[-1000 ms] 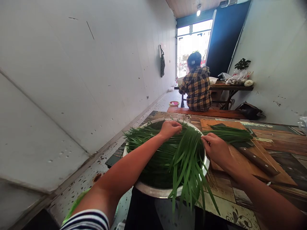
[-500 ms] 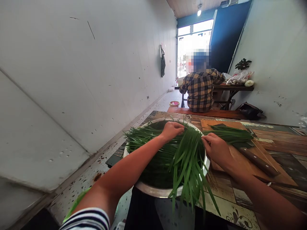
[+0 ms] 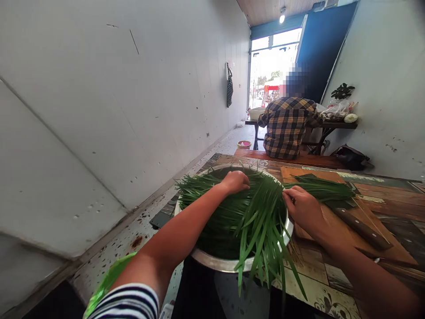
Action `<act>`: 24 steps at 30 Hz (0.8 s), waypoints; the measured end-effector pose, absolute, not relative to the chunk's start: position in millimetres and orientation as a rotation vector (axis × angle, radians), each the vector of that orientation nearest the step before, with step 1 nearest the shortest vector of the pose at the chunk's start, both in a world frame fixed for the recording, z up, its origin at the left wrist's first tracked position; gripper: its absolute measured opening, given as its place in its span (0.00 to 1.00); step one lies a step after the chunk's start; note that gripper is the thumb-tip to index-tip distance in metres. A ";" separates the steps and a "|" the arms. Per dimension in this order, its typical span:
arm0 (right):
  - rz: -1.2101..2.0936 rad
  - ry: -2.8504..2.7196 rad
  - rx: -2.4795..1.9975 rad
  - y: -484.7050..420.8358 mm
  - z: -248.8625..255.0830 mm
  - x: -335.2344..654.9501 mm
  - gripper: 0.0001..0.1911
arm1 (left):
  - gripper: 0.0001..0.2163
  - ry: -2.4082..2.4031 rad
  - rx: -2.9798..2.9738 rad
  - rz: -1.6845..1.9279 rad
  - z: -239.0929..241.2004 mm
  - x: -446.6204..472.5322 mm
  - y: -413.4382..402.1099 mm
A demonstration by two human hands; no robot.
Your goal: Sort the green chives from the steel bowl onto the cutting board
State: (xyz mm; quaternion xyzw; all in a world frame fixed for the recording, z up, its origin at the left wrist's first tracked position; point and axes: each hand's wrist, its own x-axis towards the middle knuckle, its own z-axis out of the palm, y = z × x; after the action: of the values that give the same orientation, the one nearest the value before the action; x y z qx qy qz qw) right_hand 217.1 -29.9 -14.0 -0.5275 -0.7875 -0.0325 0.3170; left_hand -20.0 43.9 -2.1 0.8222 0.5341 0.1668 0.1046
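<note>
A wide metal bowl (image 3: 217, 265) is heaped with long green garlic chives (image 3: 259, 212), some of them hanging over its near rim. Over the far part of the bowl, my left hand (image 3: 236, 181) has its fingers closed among the leaves; what they hold, if anything, is hidden. At the bowl's right rim, my right hand (image 3: 303, 206) pinches the ends of the garlic chives between thumb and fingers. To its right lies a wooden cutting board (image 3: 335, 226) with a second bunch of garlic chives (image 3: 322, 188) and a brown-handled knife (image 3: 363, 227).
The bowl stands at the edge of a patterned wood table (image 3: 335, 283). A green plastic bag (image 3: 111, 283) is low on the left. Beyond the table, a person in a plaid shirt (image 3: 286, 128) sits on a red bench (image 3: 318, 160), back turned. A pink-lined bucket (image 3: 244, 145) stands on the floor.
My left hand has drawn back a little to the left, away from the ends of the chives. My right hand keeps its pinch at the rim. The seated person has leaned to the right.
</note>
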 end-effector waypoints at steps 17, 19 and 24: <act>-0.098 -2.075 -1.394 -31.3 -12.1 215.8 0.15 | 0.08 1.548 1.997 0.972 3.9 -9.0 42.7; -0.098 -2.075 -1.398 -31.4 -12.1 215.8 0.15 | 0.09 1.497 1.943 0.988 -1.2 -9.1 45.6; -0.092 -2.095 -1.426 -31.5 -11.3 216.1 0.15 | 0.07 1.435 1.726 1.032 -3.0 -3.9 43.7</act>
State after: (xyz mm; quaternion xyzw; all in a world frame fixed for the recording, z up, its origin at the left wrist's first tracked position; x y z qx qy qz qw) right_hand 216.1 -31.5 -11.3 -0.5367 -0.7885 -0.0348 0.2982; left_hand -3.9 43.7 -3.0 0.6597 0.5483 0.3945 0.3294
